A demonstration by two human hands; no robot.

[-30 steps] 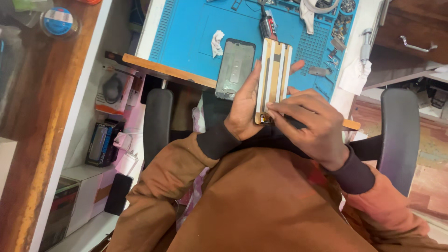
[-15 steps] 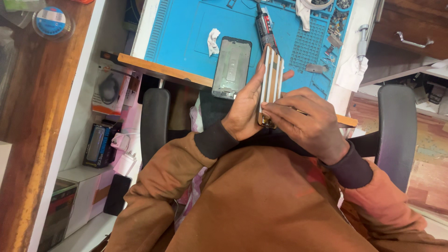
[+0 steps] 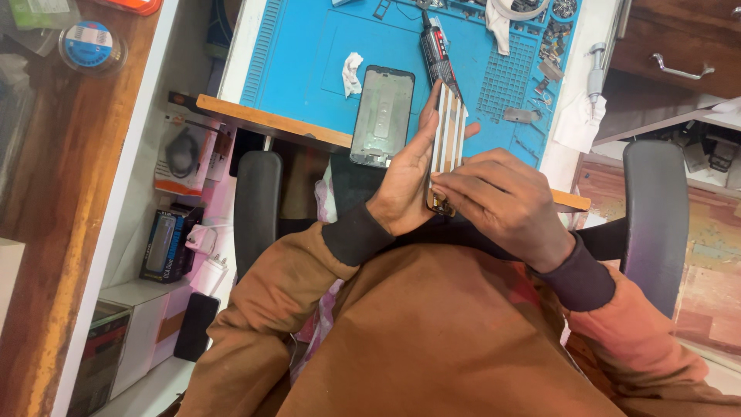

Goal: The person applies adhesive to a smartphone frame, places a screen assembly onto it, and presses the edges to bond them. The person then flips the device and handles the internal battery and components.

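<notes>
Dark rectangular box (image 3: 160, 245) with a blue front panel is leaning at lower left, beside a hanging blister pack (image 3: 182, 157) holding a dark coil. White carton (image 3: 143, 328) is sitting below. Black tube (image 3: 436, 48) with a red-white label is lying at upper centre.

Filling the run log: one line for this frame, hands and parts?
left hand: holds striped flat panel on edge | right hand: fingers pinch panel's lower end | grey phone frame: lies on blue work mat
</notes>
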